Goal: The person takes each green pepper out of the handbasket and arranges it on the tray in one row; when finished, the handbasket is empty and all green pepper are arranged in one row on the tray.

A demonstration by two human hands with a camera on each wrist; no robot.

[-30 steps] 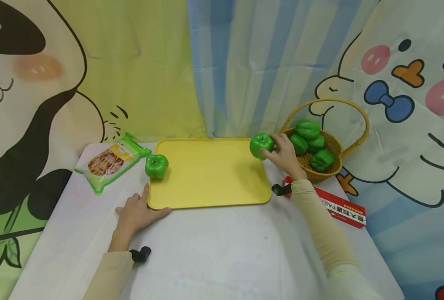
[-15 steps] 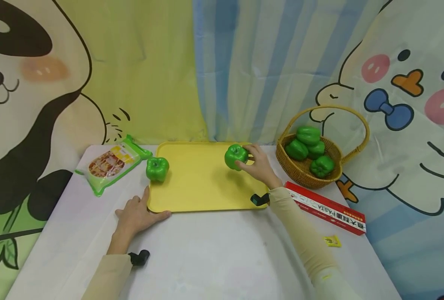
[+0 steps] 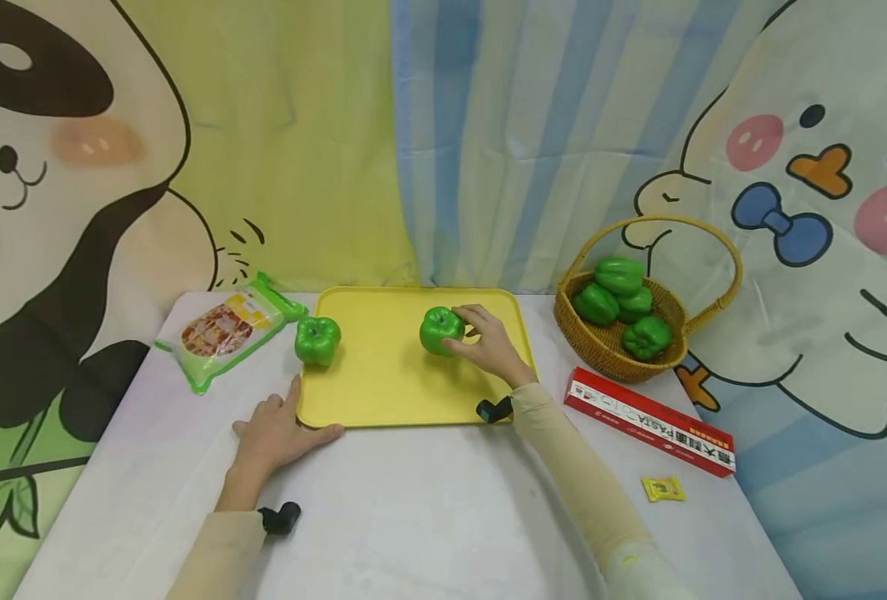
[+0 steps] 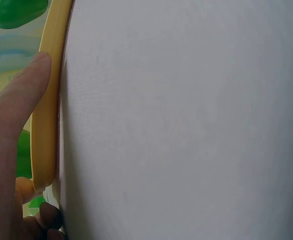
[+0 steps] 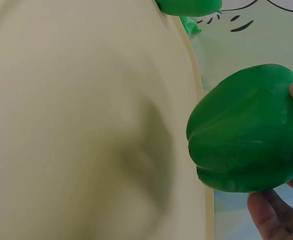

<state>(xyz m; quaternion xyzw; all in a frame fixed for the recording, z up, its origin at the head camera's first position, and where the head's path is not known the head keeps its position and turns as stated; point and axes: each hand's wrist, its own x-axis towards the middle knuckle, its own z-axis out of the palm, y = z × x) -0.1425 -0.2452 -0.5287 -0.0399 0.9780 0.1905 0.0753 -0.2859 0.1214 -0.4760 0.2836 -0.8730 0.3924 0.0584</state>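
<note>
Over the yellow tray [image 3: 383, 383], head view: we see the right hand [image 3: 491, 344] holding a green bell pepper [image 3: 439, 332], its grip narrowed to thumb and fingers at one side. We judge that this hold on a rounded skin could slip, or that the pepper could roll if released before its base is seated. At the tray's left rim stands a second pepper [image 3: 318, 342], which a knock might tip outward. The left hand [image 3: 271, 433] touches the near left corner, its grip spread wide. Right of the tray, a woven wicker basket [image 3: 589, 350] bears more lobed peppers [image 3: 619, 276]; left of it lies a crinkled plastic bag [image 3: 222, 329].

Left wrist view: we note the thumb [image 4: 29, 87] against the tray's smooth, rounded edge; an uneven push there could, we think, slide the tray across the pale worktop [image 4: 186, 125] and unsettle the second pepper.

Right wrist view: we observe the held pepper's glossy, creased surface and blunt lobes, with a soft shadow on the tray's flat, matt floor. The gloss suggests molded plastic, prone to bounce if dropped.
</note>
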